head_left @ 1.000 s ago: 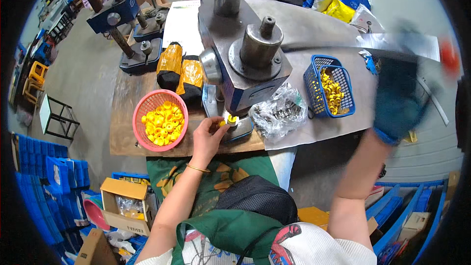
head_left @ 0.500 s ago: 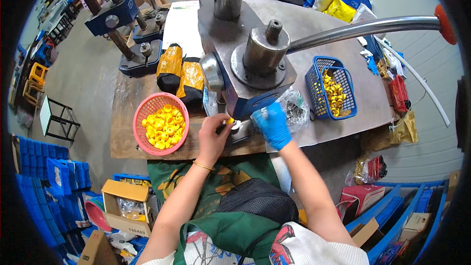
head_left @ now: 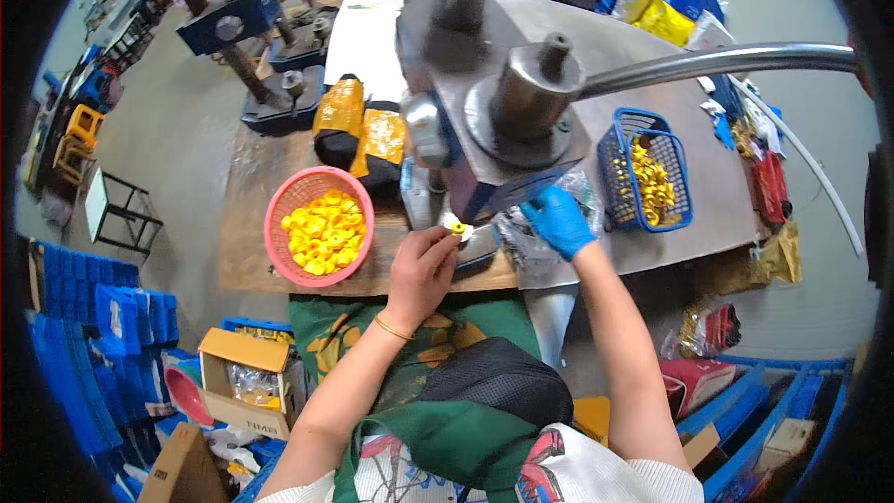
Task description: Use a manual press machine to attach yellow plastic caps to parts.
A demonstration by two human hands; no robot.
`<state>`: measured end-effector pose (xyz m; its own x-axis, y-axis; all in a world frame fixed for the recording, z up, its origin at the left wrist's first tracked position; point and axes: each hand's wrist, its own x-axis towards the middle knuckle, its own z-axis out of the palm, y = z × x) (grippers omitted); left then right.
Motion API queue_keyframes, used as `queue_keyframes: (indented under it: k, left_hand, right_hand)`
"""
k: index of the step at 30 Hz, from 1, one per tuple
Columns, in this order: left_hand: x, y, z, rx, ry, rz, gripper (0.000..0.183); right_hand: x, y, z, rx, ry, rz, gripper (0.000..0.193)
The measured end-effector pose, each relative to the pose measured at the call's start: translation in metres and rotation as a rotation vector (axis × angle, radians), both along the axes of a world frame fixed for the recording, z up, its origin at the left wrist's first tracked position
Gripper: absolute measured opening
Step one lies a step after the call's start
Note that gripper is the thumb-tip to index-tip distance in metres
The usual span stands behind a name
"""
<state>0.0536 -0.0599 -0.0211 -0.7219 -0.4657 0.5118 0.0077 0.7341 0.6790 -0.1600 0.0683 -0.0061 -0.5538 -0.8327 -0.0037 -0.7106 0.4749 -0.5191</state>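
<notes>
My bare left hand (head_left: 424, 272), with a bangle at the wrist, pinches a small yellow cap-like part (head_left: 457, 229) by the base of a hand-lever press (head_left: 517, 121). My right hand (head_left: 562, 224), in a blue glove, lies over a clear plastic bag (head_left: 535, 247) beside the press. Its fingers are bent together at the bag's near side; what they hold, if anything, is hidden. Left of the press, a pink basket (head_left: 272, 240) holds many yellow cap-like parts (head_left: 326, 231). A blue basket (head_left: 687, 210) with yellow pieces (head_left: 652, 182) stands to the right.
The press's long lever (head_left: 717, 58) reaches out to the right over the table. Two black bundles wrapped in yellow tape (head_left: 380, 138) lie behind the pink basket. More presses (head_left: 279, 98) stand at the far left, with a person beyond. Blue crates (head_left: 84, 289) are stacked at the left.
My right hand has shifted rightward from the press onto the plastic bag. My left hand still pinches the yellow part near the press base. The whole view has shifted slightly.
</notes>
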Motion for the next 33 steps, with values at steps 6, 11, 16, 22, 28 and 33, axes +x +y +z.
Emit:
queue_keyframes:
  k: [6,11,16,22,28,33]
  left_hand:
    - [0.037,-0.064,0.023,-0.104,-0.070,0.251,0.022]
    - [0.053,-0.117,-0.007,-0.125,-0.448,0.382,0.033]
    - [0.046,-0.123,-0.005,-0.220,-0.666,0.283,0.039]
    - [0.052,-0.125,-0.011,-0.287,-0.669,0.284,0.034]
    - [0.056,-0.121,-0.011,0.413,-0.162,0.341,0.027]
    - [0.051,-0.095,0.017,1.182,0.155,0.179,0.030]
  right_hand:
    - [-0.030,-0.032,-0.102,0.320,0.208,-0.048,0.020]
    - [-0.038,-0.030,-0.117,0.131,0.207,-0.072,0.022]
    - [-0.031,0.006,-0.022,0.133,0.087,-0.110,0.025]
    - [0.052,-0.006,0.016,-0.387,-0.790,-0.199,0.014]
    - [0.066,-0.022,-0.049,-0.619,-0.479,-0.100,0.017]
    - [0.071,-0.030,-0.027,-0.589,-0.063,0.060,0.019]
